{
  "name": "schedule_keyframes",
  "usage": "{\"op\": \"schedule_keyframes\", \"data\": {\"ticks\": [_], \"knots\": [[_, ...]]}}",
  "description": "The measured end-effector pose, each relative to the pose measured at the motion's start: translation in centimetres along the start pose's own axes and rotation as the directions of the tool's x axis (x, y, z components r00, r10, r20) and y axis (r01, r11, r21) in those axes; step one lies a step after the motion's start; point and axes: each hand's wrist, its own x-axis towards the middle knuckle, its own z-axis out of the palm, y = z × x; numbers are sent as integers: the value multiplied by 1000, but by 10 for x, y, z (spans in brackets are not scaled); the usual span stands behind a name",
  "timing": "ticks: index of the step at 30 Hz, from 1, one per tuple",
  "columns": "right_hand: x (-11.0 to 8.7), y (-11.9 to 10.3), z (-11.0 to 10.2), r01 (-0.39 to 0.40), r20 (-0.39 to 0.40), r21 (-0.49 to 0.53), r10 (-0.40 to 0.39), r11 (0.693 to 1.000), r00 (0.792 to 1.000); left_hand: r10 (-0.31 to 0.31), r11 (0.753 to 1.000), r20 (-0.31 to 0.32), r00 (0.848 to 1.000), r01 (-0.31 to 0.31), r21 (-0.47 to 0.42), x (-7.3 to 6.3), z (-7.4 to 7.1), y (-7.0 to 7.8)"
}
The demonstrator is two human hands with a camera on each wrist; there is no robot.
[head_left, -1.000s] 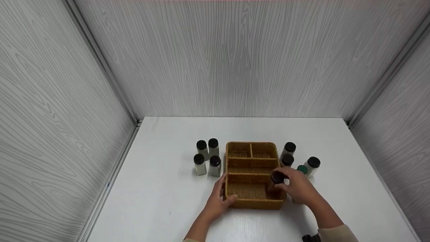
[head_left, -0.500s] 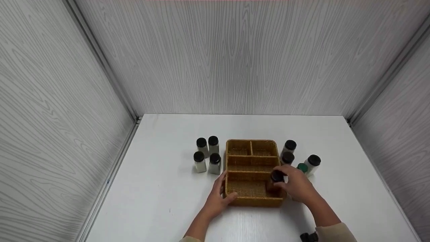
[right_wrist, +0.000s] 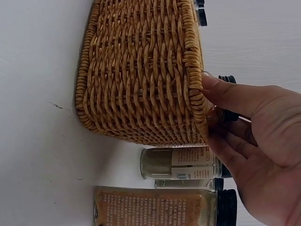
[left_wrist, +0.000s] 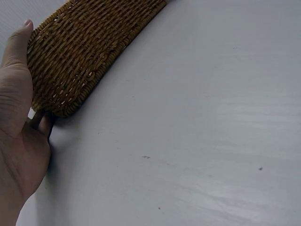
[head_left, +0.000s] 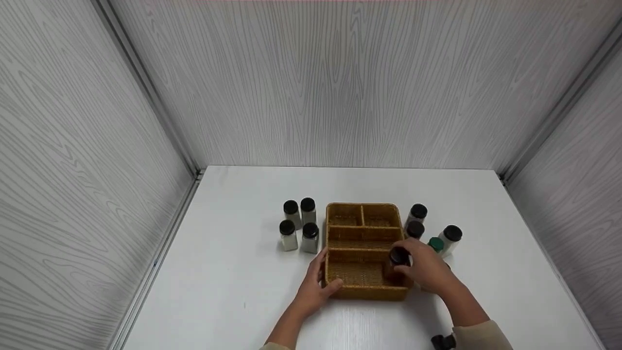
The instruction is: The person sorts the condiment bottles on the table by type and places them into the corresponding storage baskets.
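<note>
A brown glass jar with a round black lid (head_left: pixel 395 264) sits inside the right end of the widest, nearest compartment of a rectangular brown woven wicker basket (head_left: pixel 367 293), pinched near its top between the thumb and fingers of a person's right hand (head_left: pixel 426 268). The left hand (head_left: pixel 310 292) grips the basket's near left corner. Four black-lidded pale jars (head_left: pixel 289 239) stand left of the basket; a green-lidded jar (head_left: pixel 436 244) stands to its right.
</note>
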Motion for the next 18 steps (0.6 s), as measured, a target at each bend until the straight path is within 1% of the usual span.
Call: {"op": "schedule_keyframes", "data": {"ticks": [4,11,18], "knots": [[0,0,-1,18,3,-26,-18,999,1000,-16,1000,10,1000,16,3,-1,0,1],[0,-3,-1,63,-21,-98,-65,993,998,-9,1000,0,1000,9,-9,0,1,1],[0,-3,-4,63,1,-80,-63,995,998,-8,1000,-8,1000,8,-5,1,1,0]]}}
